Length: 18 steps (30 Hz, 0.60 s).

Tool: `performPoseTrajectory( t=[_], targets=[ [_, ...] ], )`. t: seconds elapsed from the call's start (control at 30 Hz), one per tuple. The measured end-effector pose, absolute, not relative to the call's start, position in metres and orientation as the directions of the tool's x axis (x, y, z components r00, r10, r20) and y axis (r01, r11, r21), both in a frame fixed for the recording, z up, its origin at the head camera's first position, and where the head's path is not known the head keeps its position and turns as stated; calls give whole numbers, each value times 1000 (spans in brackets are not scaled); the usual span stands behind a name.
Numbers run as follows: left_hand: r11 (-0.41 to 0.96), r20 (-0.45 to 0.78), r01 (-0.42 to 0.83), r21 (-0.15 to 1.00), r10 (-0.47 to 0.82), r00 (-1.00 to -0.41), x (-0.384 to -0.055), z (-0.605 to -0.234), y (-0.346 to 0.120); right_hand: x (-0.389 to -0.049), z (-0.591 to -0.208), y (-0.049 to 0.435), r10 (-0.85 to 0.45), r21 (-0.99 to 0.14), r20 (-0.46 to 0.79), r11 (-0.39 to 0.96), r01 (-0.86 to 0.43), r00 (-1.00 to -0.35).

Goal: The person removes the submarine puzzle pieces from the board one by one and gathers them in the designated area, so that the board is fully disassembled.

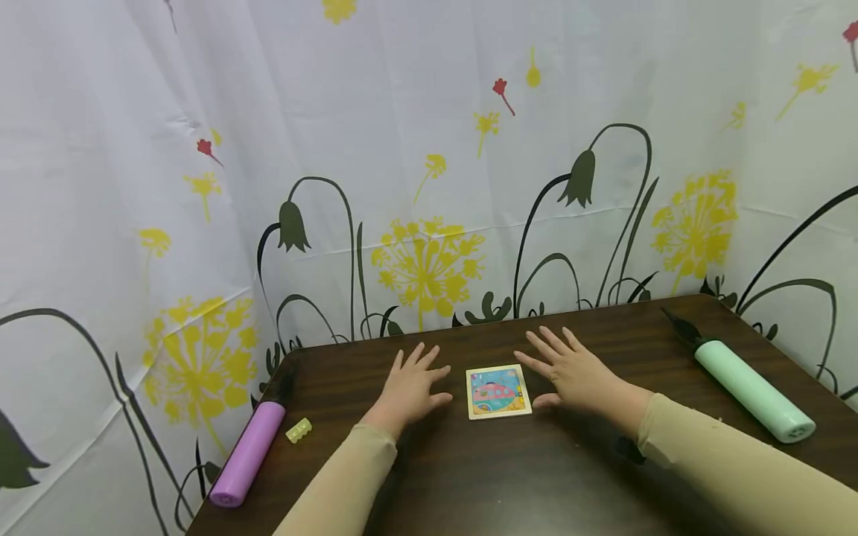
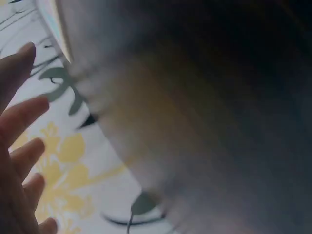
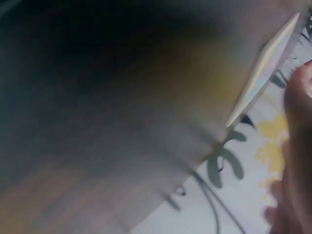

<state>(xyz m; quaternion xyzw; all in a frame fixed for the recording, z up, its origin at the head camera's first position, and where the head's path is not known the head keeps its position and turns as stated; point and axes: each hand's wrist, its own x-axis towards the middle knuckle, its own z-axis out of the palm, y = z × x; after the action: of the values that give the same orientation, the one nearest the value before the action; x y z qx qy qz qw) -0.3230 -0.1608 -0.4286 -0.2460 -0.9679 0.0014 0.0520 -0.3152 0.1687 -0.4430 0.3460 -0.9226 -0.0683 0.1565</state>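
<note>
A small square picture puzzle (image 1: 498, 391) with a pale frame and a pink and blue sea picture lies on the dark table. To its left is my left hand (image 1: 412, 387), fingers spread and holding nothing. My right hand (image 1: 570, 372) is at its right side, also spread and holding nothing. In the left wrist view the left fingers (image 2: 29, 114) stand apart, and a sliver of the puzzle's edge shows at the top. From the right wrist the puzzle (image 3: 265, 70) appears edge-on, close to the right thumb (image 3: 298, 92).
A purple hand pump (image 1: 249, 454) with a black nozzle lies along the table's left edge. Beside it is a small yellow block (image 1: 299, 430). A mint green pump (image 1: 754, 391) lies at the right. Behind the brown table (image 1: 496, 484) hangs a white flowered curtain (image 1: 415, 112).
</note>
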Motion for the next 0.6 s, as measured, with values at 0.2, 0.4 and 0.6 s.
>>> performPoseTrajectory(
  t=[0.2,0.4,0.6],
  targets=[
    [856,28,428,291,439,-898,-330,-434,-129,-316,-443,137,-632,133,46,772,-622,-774],
    [857,-9,331,395,364,-931,-338,-443,-111,-315,-442,111,-619,-28,-85,784,-620,-780],
    [846,-31,286,450,335,-942,-347,-445,-105,-318,-443,101,-568,-132,-175,823,-553,-804]
  ],
)
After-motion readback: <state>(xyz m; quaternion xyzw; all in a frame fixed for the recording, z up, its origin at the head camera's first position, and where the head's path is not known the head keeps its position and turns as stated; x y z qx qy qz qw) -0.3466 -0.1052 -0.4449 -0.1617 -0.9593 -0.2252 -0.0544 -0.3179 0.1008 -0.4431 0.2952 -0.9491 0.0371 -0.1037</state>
